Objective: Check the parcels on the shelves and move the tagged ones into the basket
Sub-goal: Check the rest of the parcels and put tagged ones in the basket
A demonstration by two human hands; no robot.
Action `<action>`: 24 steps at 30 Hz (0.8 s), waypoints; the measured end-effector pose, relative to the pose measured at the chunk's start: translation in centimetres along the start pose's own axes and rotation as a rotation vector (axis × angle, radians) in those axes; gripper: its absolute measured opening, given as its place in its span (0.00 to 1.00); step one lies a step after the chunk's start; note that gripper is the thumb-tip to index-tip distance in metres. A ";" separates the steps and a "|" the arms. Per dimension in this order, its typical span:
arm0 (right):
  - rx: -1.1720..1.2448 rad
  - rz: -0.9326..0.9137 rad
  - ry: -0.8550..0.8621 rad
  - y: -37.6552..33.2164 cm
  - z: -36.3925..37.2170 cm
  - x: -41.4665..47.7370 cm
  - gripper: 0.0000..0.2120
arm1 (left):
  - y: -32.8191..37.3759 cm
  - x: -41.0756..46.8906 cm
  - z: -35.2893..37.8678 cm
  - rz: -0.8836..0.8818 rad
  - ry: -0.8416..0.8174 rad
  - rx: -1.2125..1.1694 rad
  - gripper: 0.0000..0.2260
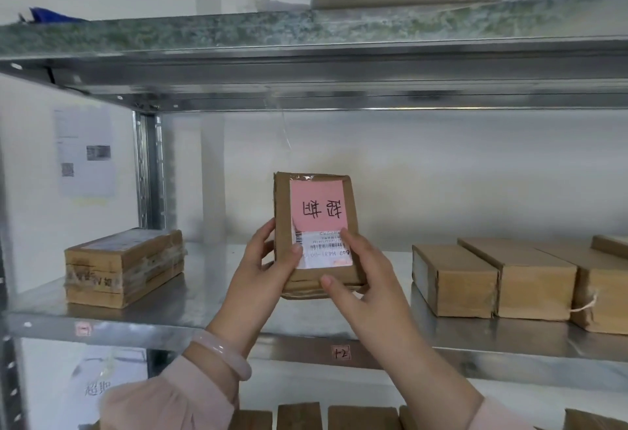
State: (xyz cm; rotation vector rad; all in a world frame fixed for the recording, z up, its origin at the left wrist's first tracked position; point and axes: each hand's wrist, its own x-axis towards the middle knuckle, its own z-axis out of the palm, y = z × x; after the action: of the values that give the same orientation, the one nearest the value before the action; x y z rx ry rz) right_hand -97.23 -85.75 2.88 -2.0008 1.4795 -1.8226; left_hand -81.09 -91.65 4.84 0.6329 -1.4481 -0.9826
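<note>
Fingers [351,242] of left hand [258,270] and right hand [370,280] grip one parcel [316,274] bearing one pink tag [317,203].

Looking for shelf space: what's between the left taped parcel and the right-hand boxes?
Head view: bare shelf, with the pink-tagged parcel held there by left hand and right hand.

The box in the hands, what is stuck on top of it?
A pink note with writing is taped on the box, right above a white barcode label. The left hand and right hand grip the box, and their fingers hide parts of the label.
</note>
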 end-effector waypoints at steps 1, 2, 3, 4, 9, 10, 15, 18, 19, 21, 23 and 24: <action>-0.018 -0.034 -0.006 -0.3 0.4 -0.2 0.29 | 0.2 -0.4 -0.2 0.048 0.031 0.024 0.22; -0.023 -0.055 -0.012 -0.6 0.9 -0.3 0.29 | 0.3 -0.7 -0.6 0.091 0.055 0.045 0.21; -0.022 -0.067 -0.016 -0.9 1.4 -0.5 0.29 | 0.4 -1.1 -1.0 0.126 0.070 0.061 0.21; -0.019 -0.079 -0.021 -1.3 2.0 -0.6 0.29 | 0.6 -1.6 -1.7 0.154 0.077 0.076 0.22; 0.014 -0.145 -0.060 -3.3 5.3 -1.8 0.30 | 1.3 -4.6 -5.7 0.255 0.130 0.202 0.25; 0.022 -0.150 -0.071 -3.7 6.1 -2.3 0.31 | 1.2 -5.2 -6.7 0.271 0.140 0.251 0.24; 0.066 -0.177 -0.098 -6.4 10.3 -5.2 0.30 | 1.4 -8.2 -12.3 0.332 0.195 0.474 0.15; 0.039 -0.165 -0.138 -7.9 13.3 -7.3 0.30 | 0.9 -10.4 -15.9 0.281 0.234 0.418 0.12; 0.027 -0.162 -0.153 -8.4 14.4 -8.0 0.29 | 0.6 -11.2 -17.3 0.249 0.236 0.403 0.12; 0.031 -0.131 -0.192 -9.7 17.1 -9.7 0.30 | 0.0 -13.0 -20.6 0.188 0.220 0.399 0.13; 0.058 -0.093 -0.236 -11.0 20.1 -11.6 0.30 | -0.6 -14.9 -24.5 0.117 0.194 0.419 0.16; 0.072 -0.079 -0.258 -11.7 21.9 -12.7 0.30 | -0.9 -15.9 -26.6 0.079 0.187 0.425 0.18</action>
State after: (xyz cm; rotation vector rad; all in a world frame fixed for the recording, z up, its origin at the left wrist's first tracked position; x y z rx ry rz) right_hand -70.99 -82.69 -5.96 -2.1879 1.2615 -1.5460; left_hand -53.11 -84.01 -6.09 0.9420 -1.5106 -0.5377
